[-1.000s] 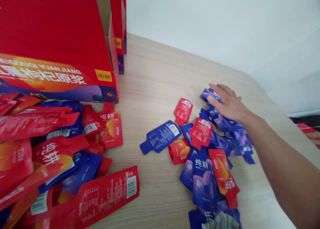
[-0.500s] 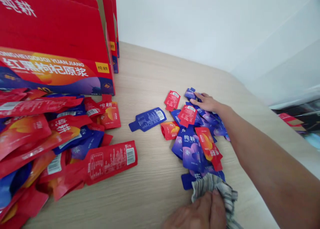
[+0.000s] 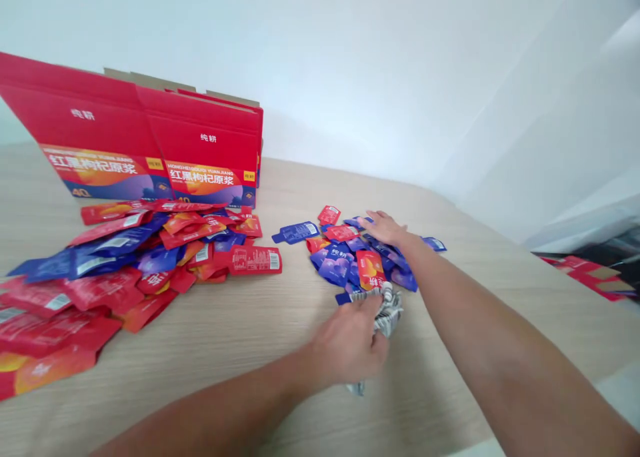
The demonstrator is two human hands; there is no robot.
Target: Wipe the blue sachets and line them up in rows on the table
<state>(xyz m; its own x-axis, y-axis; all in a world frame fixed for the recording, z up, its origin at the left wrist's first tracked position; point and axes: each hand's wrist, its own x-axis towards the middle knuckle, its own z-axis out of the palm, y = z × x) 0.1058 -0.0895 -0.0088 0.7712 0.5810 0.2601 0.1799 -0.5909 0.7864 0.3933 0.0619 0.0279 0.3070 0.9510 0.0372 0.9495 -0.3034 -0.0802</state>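
A striped grey and white cloth is bunched in my left hand, whose fingers are closed around it. The cloth is against the near edge of a small heap of blue and red pouches. My right hand lies with its fingers stretched out over the far side of that heap, covering part of it. Among the heap's pouches are a blue pouch and a red-orange pouch. One blue pouch lies just right of my right wrist.
A large pile of red and blue pouches covers the left of the wooden table. Behind it stand red printed cartons near the white wall. A single blue pouch lies between pile and heap.
The view has pulled back and lifted, so more cartons and both forearms show. My left hand still grips the cloth near the heap. A blue pouch now shows right of my right wrist.
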